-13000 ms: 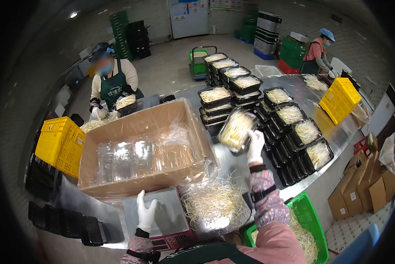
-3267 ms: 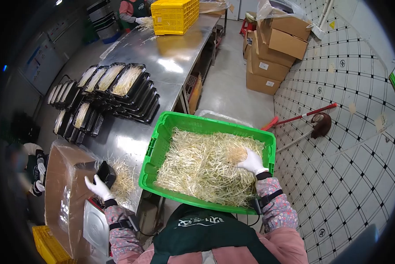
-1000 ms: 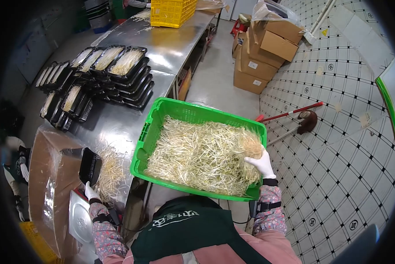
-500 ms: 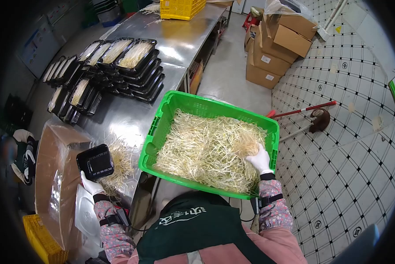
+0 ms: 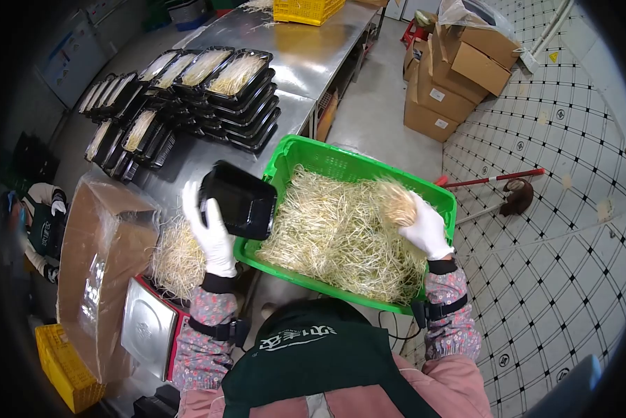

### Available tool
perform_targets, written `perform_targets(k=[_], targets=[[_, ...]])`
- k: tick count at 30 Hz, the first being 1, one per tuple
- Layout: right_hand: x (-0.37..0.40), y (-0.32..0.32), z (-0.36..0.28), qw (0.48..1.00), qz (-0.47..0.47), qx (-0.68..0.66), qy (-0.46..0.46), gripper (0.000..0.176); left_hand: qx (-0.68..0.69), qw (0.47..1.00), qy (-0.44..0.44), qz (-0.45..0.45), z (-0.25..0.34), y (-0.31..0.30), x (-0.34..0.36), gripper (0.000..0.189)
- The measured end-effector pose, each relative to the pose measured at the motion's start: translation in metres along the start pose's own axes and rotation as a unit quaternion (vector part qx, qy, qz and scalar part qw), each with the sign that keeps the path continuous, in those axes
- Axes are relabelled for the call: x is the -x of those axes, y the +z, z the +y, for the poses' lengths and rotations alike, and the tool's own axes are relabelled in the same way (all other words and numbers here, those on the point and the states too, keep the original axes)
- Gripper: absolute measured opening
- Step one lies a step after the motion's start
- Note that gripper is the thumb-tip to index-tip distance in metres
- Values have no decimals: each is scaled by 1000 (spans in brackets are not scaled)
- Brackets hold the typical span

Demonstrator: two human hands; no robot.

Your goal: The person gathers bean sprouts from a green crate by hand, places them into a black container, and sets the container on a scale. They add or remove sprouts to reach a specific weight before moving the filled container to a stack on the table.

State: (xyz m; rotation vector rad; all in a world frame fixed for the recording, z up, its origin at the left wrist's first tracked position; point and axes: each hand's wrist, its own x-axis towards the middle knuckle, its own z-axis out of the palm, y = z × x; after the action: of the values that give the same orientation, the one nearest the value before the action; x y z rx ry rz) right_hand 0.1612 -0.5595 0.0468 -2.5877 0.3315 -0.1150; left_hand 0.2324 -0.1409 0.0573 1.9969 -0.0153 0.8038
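My left hand [image 5: 212,240], in a white glove, grips an empty black plastic tray [image 5: 242,203] by its left side. The tray is tilted and held over the left edge of the green crate [image 5: 368,169]. Bean sprouts [image 5: 327,230] fill much of that crate. Above its right part, my gloved right hand [image 5: 428,231] is closed around a bunch of bean sprouts [image 5: 397,202]. A pile of loose sprouts [image 5: 178,259] lies on the steel table, left of my left forearm.
Stacked black trays of sprouts [image 5: 240,73] stand on the steel table [image 5: 295,111]. Left are a cardboard box [image 5: 93,279], a scale [image 5: 149,327] and a yellow crate [image 5: 65,366]. Cartons [image 5: 431,104] and a red-handled tool [image 5: 494,177] lie beyond. A co-worker [image 5: 42,223] is far left.
My left hand has lifted the black tray from over the table pile and brought it right, to the green crate. My right hand has raised its bunch of sprouts slightly. The view has shifted a little.
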Motion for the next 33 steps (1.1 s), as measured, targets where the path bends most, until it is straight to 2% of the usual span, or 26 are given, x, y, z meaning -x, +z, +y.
perform_targets(k=[2,3,4,6,8,9,10,11,12,15,18,19,20,22,24,25,26,27,28,29,30,31,32,33], targets=[[-10,12,-38,977,11,149,-151,68,-57,994,76,-56,33,18,6,49],[-13,23,-57,965,12,166,-201,63,-104,983,126,-77,44,24,12,53],[-13,36,-78,951,14,182,-249,57,-89,977,167,-100,53,29,17,56],[-9,66,-125,931,21,149,-333,39,-159,950,221,-151,61,29,31,58],[1,96,-176,921,30,115,-371,31,-171,942,220,-187,51,18,43,59],[8,106,-203,922,13,137,-362,26,-148,949,189,-205,42,5,48,57],[16,112,-231,927,15,69,-368,27,-114,961,134,-212,26,-8,54,52],[22,126,-252,917,26,4,-399,30,-60,981,66,-173,1,-22,61,51],[31,138,-275,907,18,-27,-421,32,-10,988,40,-148,-7,-47,62,48],[68,185,-340,858,-25,-158,-489,57,92,984,-131,-79,-40,-134,66,49],[111,220,-413,794,-77,-179,-576,58,45,985,-164,19,-56,-218,87,54],[128,222,-436,771,-98,-180,-602,55,168,947,-254,98,-70,-242,101,56],[144,243,-459,747,-121,-170,-632,54,249,910,-284,172,-102,-269,122,57],[176,272,-498,696,-121,-146,-692,45,327,885,-285,169,-135,-319,152,57],[202,305,-523,657,-142,-126,-730,38,380,846,-314,204,-131,-347,166,55],[214,335,-530,651,-145,-128,-734,38,283,861,-345,243,-127,-357,169,53],[223,371,-533,631,-158,-110,-752,40,154,887,-384,203,-132,-373,173,53],[231,390,-537,610,-172,-92,-769,42,-35,918,-375,123,-163,-395,185,57],[233,385,-537,594,-184,-68,-780,39,-222,909,-352,36,-170,-405,182,61],[234,379,-539,592,-181,-84,-781,39,-220,908,-355,40,-176,-411,183,61],[236,379,-538,590,-180,-99,-781,38,-319,910,-259,50,-142,-398,157,59],[240,389,-537,611,-194,-132,-756,37,-414,894,-159,57,-122,-391,142,58],[245,399,-538,630,-206,-168,-729,35,-415,893,-164,57,-127,-391,140,58],[239,386,-540,630,-254,-116,-725,38,-388,906,-167,-18,-140,-389,135,57]])
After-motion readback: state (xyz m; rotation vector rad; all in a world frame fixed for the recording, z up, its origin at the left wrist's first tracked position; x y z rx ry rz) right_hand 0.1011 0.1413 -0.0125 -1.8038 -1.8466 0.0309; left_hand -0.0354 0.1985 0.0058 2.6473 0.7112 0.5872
